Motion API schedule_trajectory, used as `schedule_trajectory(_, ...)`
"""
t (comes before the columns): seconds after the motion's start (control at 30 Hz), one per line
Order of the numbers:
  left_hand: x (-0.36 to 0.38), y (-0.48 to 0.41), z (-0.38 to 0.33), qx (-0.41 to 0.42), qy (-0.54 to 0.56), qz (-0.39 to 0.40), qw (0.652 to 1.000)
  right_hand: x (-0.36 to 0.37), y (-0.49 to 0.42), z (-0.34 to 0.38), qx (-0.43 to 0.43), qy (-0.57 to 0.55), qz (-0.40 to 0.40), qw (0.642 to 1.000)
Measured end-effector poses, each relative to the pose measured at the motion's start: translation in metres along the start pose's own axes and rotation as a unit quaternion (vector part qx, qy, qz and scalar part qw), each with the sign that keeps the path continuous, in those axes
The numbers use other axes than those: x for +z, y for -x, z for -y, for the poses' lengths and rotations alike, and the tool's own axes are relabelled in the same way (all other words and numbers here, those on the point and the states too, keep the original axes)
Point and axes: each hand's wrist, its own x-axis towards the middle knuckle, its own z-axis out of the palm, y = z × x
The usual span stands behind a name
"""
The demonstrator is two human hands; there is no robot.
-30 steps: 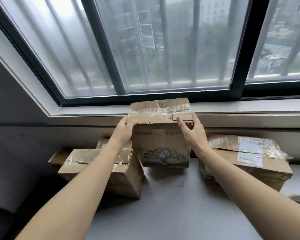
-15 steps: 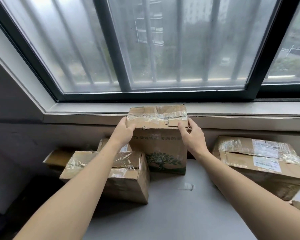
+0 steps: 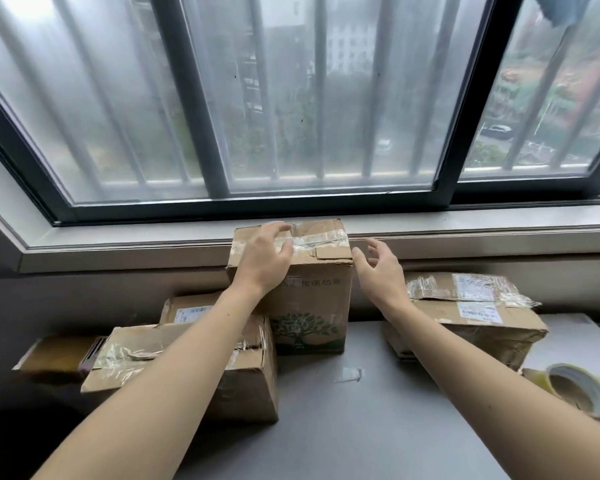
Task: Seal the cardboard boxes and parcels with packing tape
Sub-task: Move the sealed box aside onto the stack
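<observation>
Nearest, at the right edge of the bench (image 3: 343,427): a roll of packing tape (image 3: 575,389), lying on its side, held by neither hand. Also noted, further in: a small scrap of clear tape (image 3: 349,374) stuck flat to the bench.

Beyond, to the left: a low box (image 3: 187,375) with torn clear tape on top, passed over by the left forearm. To the right: a flat box (image 3: 465,323) with labels and loose film. Between the two, dead ahead and back under the window sill (image 3: 465,233): the tall box (image 3: 305,306) with a green tree print, upright, long axis vertical, top flaps closed and crossed left to right by a wrinkled tape strip.

Left hand (image 3: 267,261): laid on the near left part of that top, fingers spread and slightly bent over the tape, pinching nothing. Right hand (image 3: 378,271): just beside the top right corner, fingers spread and relaxed, holding nothing; thumb close to the corner, contact not determinable.

Judged: tall box straight ahead of both hands, the left bearing on it, the right free. Tape roll well apart from it, near and on the right hand's side. A fresh strip likely to call for a reach back and right for the roll. Risk: narrow upright box liable to tip if pressed off-centre.
</observation>
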Motion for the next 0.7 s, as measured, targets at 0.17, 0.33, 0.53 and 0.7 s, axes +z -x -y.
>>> schedule_trajectory(0.17,0.029,0.004,-0.029,0.064,0.046,0.043,0.996,-0.027,0.016,-0.008,-0.008,0.006,-0.080,0.997)
schedule_trajectory(0.33,0.073,0.015,-0.062,0.101,0.088,0.093,0.987,-0.071,0.020,-0.031,0.002,0.039,-0.106,0.994)
schedule_trajectory(0.53,0.148,0.020,-0.096,0.103,0.089,0.155,0.979,-0.127,0.010,-0.075,0.023,0.081,-0.092,0.992)
schedule_trajectory(0.7,0.215,0.023,-0.114,0.035,0.061,0.189,0.979,-0.172,-0.017,-0.130,0.041,0.109,-0.041,0.992)
